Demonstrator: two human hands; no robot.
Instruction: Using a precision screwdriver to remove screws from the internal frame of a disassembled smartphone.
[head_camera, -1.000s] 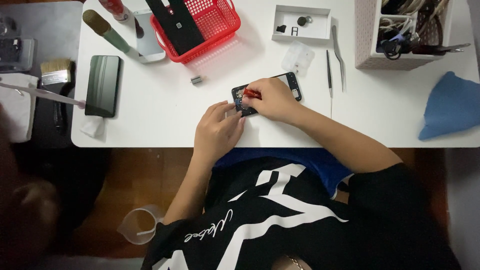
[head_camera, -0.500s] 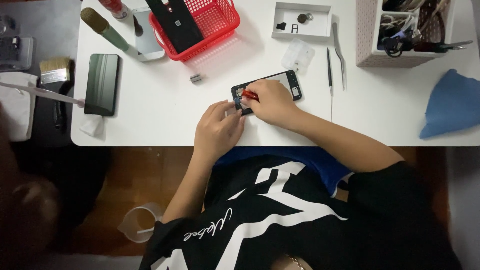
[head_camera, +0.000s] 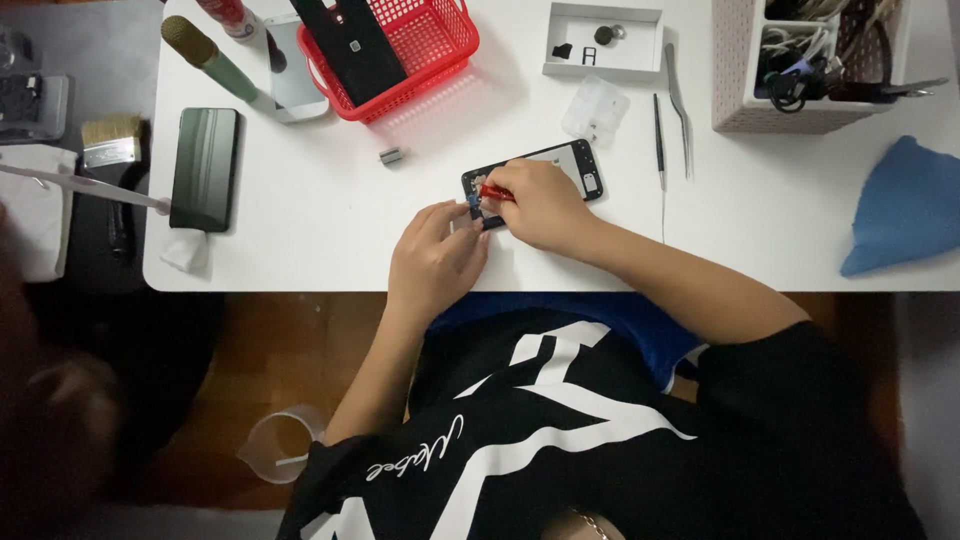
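A red-handled tool (head_camera: 497, 193) is being gripped by the right hand (head_camera: 540, 205) over an opened phone (head_camera: 560, 165); the phone's edge is being pinched by the left hand (head_camera: 437, 257).

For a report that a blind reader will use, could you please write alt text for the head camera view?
Seen from above, a person's right hand holds a small red tool on an opened phone on a white table, the left hand beside it. Around it lie a red basket, a dark phone, tweezers and a blue cloth.

Opened phone (head_camera: 560, 165) half hidden under the right hand (head_camera: 540, 205), its red tool (head_camera: 497, 192) mostly covered.
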